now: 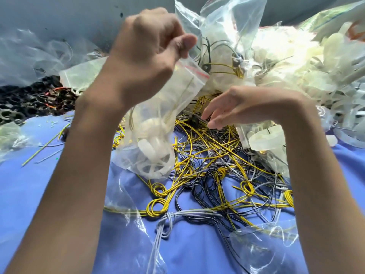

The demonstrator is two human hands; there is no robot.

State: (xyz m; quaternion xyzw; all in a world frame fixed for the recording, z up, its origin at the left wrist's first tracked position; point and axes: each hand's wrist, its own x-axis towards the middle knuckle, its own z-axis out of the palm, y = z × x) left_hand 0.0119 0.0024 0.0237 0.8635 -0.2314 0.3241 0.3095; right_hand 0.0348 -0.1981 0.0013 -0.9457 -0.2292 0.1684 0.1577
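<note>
Far left of the wires (pixel 207 165), a pile of black rings (pixel 29 101) lies on the cloth (pixel 39 194), well out of my way. My left hand (pixel 150 56) is raised above the wires' left edge, fingers curled tight and thumb pressed over them, pinching the bag (pixel 158 119) by its red-striped zip end. I judge I hold it high so that its mouth is uppermost and the white plastic pieces inside sag to the bottom. The bag's belly hangs over the wires' left side, perhaps touching them.

The wires, yellow, black and grey, sprawl knotted across the middle of the cloth. At their far edge sits a small dark part (pixel 192 120). My right hand (pixel 243 107) hovers there, palm down, fingers loosely stretched, tips right at the part. Blur hides whether they touch it, and I see nothing gripped. The hand looks placed to pick that part for the bag.

Right of the wires, a heap (pixel 286 66) of bagged white pieces crowds against their edge, so room is tight there. Open cloth lies to the wires' left, and a loose clear film (pixel 262 244) lies over their near right.
</note>
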